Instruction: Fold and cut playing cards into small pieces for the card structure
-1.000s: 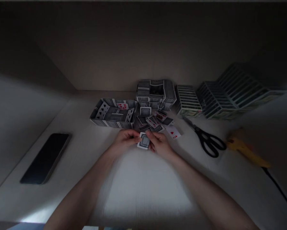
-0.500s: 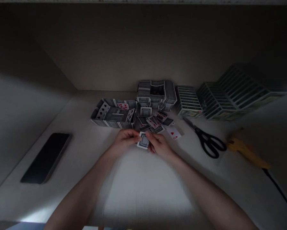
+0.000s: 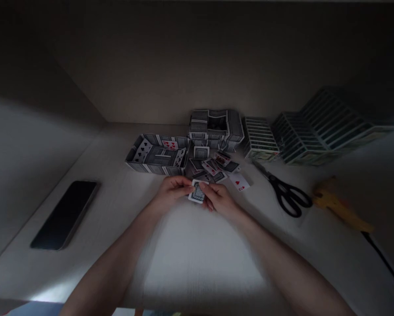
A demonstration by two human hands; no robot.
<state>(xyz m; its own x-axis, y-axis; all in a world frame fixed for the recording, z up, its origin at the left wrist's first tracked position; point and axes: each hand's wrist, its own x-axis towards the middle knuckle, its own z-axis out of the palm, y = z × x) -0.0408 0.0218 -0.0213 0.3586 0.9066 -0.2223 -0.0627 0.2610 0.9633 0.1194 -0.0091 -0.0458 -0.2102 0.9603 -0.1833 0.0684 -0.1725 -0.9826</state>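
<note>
Both my hands hold one playing card (image 3: 197, 192) with its patterned dark back facing up. My left hand (image 3: 172, 191) pinches its left edge, and my right hand (image 3: 218, 197) grips its right edge, partly covering the back. Just beyond my fingers lie several loose playing cards (image 3: 211, 169), some face up with red pips. A red-suited card (image 3: 239, 182) lies face up to the right of them. Beyond these stand an open box built from cards (image 3: 157, 154) and a taller card structure (image 3: 215, 129).
Lattice-like card constructions (image 3: 261, 138) (image 3: 322, 125) stand against the back wall at right. Black-handled scissors (image 3: 289, 197) and a yellow tool with a black cord (image 3: 335, 204) lie on the right. A dark smartphone (image 3: 65, 215) lies on the left of the white table (image 3: 197, 259).
The card has turned slightly between my fingers, and my hands have shifted a little around it. The whole view has moved only slightly.
</note>
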